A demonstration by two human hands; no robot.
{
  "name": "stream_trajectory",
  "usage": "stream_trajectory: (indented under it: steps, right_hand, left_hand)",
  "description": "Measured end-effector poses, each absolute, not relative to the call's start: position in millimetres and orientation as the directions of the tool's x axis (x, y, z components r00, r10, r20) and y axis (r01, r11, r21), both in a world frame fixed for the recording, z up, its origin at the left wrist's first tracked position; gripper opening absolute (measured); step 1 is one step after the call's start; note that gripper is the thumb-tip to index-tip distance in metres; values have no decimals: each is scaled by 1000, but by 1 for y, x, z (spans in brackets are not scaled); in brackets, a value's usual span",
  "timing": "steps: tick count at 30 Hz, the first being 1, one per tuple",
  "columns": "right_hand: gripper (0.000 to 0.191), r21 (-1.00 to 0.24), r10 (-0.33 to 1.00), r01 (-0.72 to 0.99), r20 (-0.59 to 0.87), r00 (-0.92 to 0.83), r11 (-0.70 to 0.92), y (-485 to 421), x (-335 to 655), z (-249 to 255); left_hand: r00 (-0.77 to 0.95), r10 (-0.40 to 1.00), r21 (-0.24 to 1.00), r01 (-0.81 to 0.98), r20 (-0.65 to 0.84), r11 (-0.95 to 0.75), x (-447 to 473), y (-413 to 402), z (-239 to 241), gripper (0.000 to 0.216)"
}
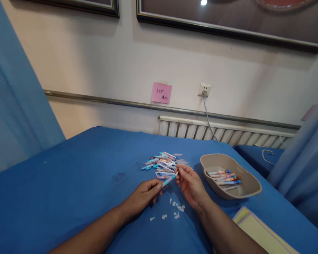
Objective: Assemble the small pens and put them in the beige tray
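Note:
A light blue pen [169,181] is held over the blue-covered table between my two hands. The fingers of my left hand [149,190] are closed round its lower end. My right hand [188,181] pinches at its upper tip; the fingertips hide whatever small part is there. Just beyond my hands lies a loose pile of pens [163,164] in blue, white, orange and pink. Several small white cone-shaped tips [179,207] are scattered on the cloth below my hands.
A beige basin [247,176] with several pens in it stands to the right. Yellow folded cloth or paper [257,229] lies near the right forearm. Behind the table are a radiator [190,129], a metal rail [116,102] and a plugged socket [204,90]. Blue curtains [18,91] hang at both sides.

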State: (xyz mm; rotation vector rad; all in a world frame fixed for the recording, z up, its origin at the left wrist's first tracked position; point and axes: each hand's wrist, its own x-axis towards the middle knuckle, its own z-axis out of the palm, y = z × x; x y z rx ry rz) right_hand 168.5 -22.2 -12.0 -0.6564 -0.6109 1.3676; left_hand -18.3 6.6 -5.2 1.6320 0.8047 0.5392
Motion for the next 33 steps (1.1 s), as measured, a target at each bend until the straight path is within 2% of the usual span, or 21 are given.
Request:
stream_trajectory:
  steps: [6,14,21,33]
  right_hand:
    - [23,-783,968,-582,102,229,220,-23,169,-11]
    - [25,-885,941,-363,195,278,291,-21,167,-14]
    - [24,-908,893,-199,285,347,368,-22,165,-10]
    - [21,-904,894,-196,304,328,380,-23,165,-11]
  left_hand:
    - [660,746,967,238,-92,-91,-18,7,-5,40]
    - [644,758,962,257,-101,-91,-19,9,-6,40]
    - [606,792,952,281,-78,-122,-18,11,-5,40]
    - [594,798,970,236,-97,-58,-20,12,-6,39]
